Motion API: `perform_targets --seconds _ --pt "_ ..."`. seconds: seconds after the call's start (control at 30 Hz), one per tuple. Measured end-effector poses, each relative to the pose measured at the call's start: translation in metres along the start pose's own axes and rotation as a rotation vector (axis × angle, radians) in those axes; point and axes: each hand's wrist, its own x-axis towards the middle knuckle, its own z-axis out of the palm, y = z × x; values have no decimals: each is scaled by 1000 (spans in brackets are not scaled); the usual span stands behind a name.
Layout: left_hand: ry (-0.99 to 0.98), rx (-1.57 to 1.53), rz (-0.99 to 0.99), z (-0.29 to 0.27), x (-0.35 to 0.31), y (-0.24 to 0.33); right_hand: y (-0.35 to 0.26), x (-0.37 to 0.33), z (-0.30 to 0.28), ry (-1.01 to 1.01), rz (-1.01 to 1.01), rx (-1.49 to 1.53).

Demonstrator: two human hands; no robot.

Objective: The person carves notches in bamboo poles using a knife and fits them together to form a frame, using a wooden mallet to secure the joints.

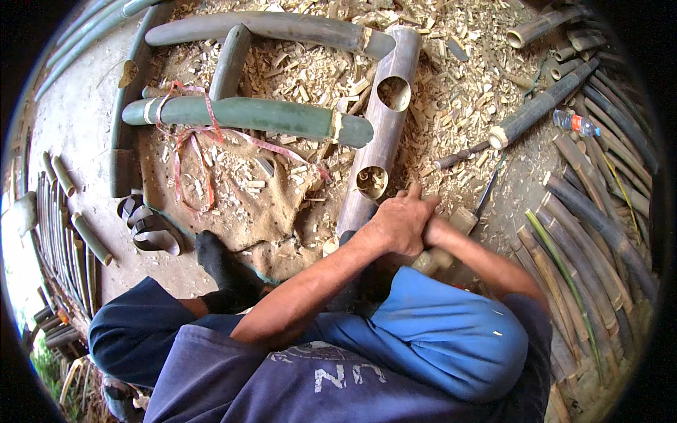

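Your hands sit together just to the right of the lower end of the brown bamboo post, so its lower round hole lies up and to the left of your fingers. The post's long axis runs away from you, its far end leaning right. Your left hand is the nearer one, back uppermost, fingers bent; the view doesn't show what, if anything, it grips. Your right hand is largely hidden behind it, so neither its opening nor its hold can be judged. A wooden-handled tool with a thin metal shank lies just right of your right wrist. As for writing, your dark shirt has large worn white lettering across the front, and the clear plastic bottle at right wears a red-and-blue label too small to read
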Motion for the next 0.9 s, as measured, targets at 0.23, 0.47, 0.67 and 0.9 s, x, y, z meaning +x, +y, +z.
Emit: perform_targets --seconds 0.23,0.47,0.67,0.9 --pt "-176 350 159 -4 -9 27 26 16 84 507 197 455" --pt "345 140 240 2 28 2 14 -1 -19 679 -169 -51" --pt "762 -181 218 -10 25 -6 -25 28 -70 705 -399 -468" --pt "1073 -251 202 -11 16 -17 -80 50 -81 540 -380 -953"
